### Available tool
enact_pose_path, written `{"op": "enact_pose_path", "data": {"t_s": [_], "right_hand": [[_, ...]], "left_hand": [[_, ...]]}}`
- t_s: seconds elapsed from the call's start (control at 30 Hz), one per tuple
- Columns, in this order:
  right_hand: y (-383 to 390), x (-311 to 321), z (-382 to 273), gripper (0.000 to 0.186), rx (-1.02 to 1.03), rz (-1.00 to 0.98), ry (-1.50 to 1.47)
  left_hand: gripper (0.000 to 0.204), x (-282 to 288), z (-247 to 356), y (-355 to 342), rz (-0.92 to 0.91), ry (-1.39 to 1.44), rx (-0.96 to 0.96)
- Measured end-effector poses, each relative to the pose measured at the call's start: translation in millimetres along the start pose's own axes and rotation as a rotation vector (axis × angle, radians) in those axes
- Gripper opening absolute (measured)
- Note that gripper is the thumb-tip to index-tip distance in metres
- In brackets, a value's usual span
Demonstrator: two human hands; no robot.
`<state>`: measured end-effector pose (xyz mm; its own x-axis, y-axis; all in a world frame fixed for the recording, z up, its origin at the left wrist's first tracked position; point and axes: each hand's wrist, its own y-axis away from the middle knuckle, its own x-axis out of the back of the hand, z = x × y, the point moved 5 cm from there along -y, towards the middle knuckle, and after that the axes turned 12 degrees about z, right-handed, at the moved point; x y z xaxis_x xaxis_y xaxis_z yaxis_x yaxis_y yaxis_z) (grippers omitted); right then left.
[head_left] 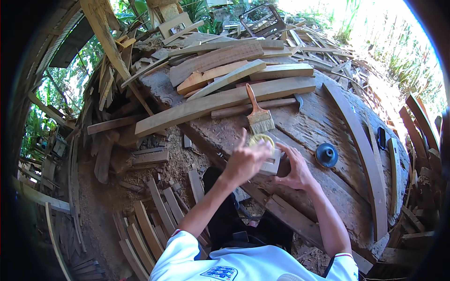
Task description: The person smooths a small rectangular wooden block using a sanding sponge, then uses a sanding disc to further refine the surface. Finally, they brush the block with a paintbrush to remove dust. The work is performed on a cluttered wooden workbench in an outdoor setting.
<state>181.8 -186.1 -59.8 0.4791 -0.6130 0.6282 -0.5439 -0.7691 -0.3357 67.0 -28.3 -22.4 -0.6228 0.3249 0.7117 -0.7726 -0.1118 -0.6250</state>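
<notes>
My right hand (296,169) is closed around the side of a small pale block (270,165) with a slot-like opening in its face. Over its top edge reaches my left hand (248,161), smeared by motion, one finger raised and the others bent together around something whitish that I cannot make out. Just beyond its fingers is a round yellowish thing (260,139), partly covered. A wide paintbrush (259,121) lies past both hands, its wooden handle pointing away. Right of my right hand, a round blue object (326,155) with a dark raised centre rests on the bench.
The rough wooden bench (304,133) bears several planks (225,103) and a wood-handled tool (255,107) with a curved metal head. A long curved board (358,154) runs along the right side. Offcuts (159,206) and sawdust cover the ground at left; scrap wood is heaped behind.
</notes>
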Motion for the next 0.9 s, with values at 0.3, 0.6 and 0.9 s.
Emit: {"op": "enact_pose_path", "data": {"t_s": [0.3,0.6,0.9], "right_hand": [[-1.6,-2.9,-9.8,0.095,0.021,-0.028,0.068],[0.5,-0.4,-4.6,0.097,0.021,0.009,0.071],[-0.8,-0.7,-4.7,0.099,0.020,-0.004,0.077]], "left_hand": [[0.015,2.9,-24.8,3.3,-0.042,0.002,0.193],[0.021,18.5,-7.0,41.7,0.169,-0.046,0.046],[0.029,11.6,-2.0,53.7,0.141,-0.002,-0.024]]}}
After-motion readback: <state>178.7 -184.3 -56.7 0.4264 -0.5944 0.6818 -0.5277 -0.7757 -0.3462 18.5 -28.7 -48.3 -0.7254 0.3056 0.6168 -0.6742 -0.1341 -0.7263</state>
